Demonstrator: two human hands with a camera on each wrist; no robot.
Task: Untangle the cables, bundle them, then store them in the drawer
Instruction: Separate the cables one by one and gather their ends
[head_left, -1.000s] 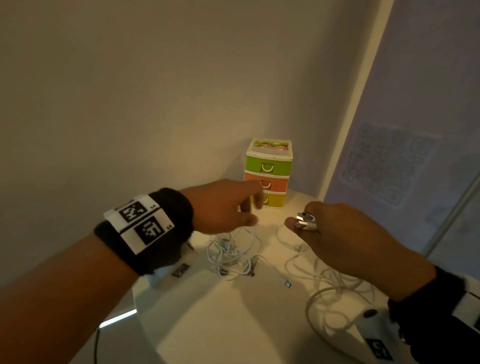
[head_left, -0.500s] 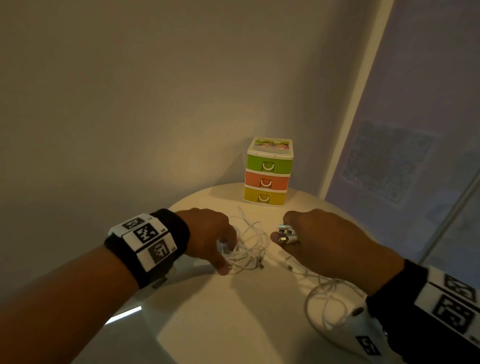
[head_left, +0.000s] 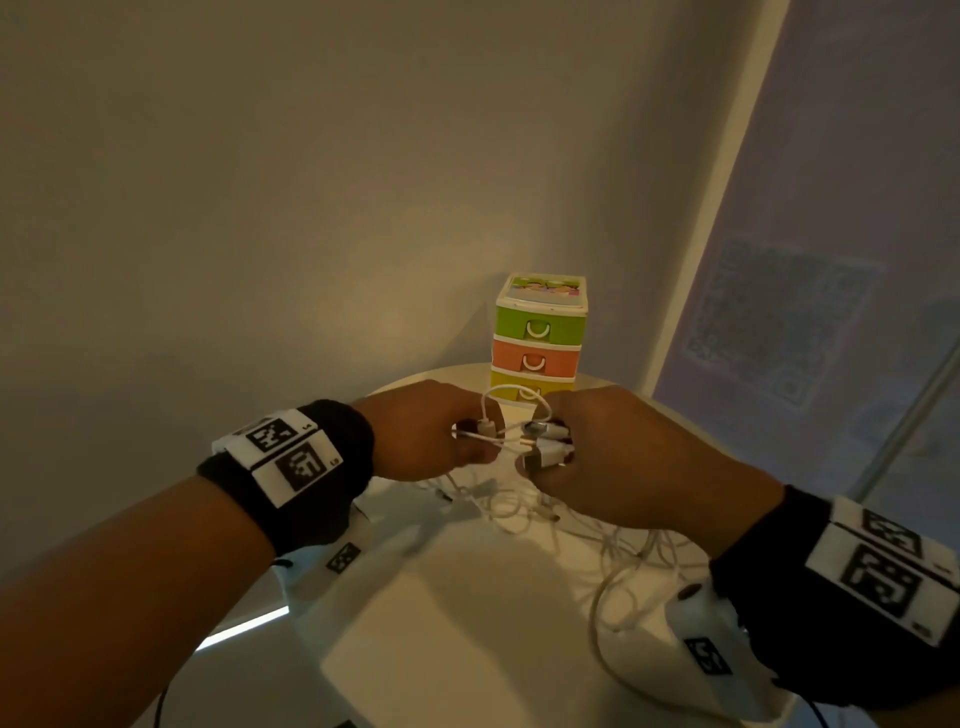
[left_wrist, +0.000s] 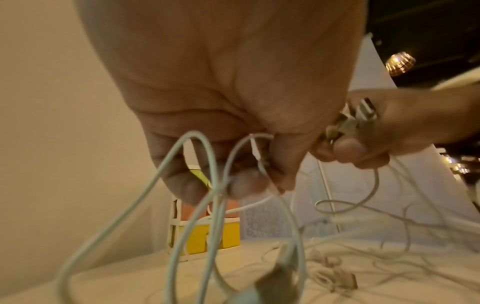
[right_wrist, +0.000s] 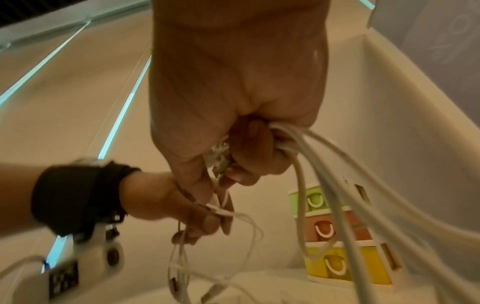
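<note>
Both hands hover close together above a round white table (head_left: 467, 613), in front of a small drawer unit (head_left: 539, 343) with green, orange and yellow drawers, all closed. My left hand (head_left: 441, 431) (left_wrist: 241, 181) pinches a thin white cable near its small plug (head_left: 487, 428). My right hand (head_left: 613, 452) (right_wrist: 233, 160) grips several white cables (right_wrist: 324, 164) with their metal USB plugs (head_left: 548, 447) bunched at the fingertips. A tangle of white cables (head_left: 571, 525) (left_wrist: 350, 257) hangs from both hands and lies on the table.
The drawer unit (right_wrist: 335, 232) stands at the far table edge against a beige wall. A grey panel with a faint QR pattern (head_left: 779, 322) rises at the right. Black wristbands with printed markers sit on both wrists.
Both hands rose from the table and came together in front of the drawer unit. The left hand lifted a thin cable end out of the tangle; the right kept its bunch of plugs.
</note>
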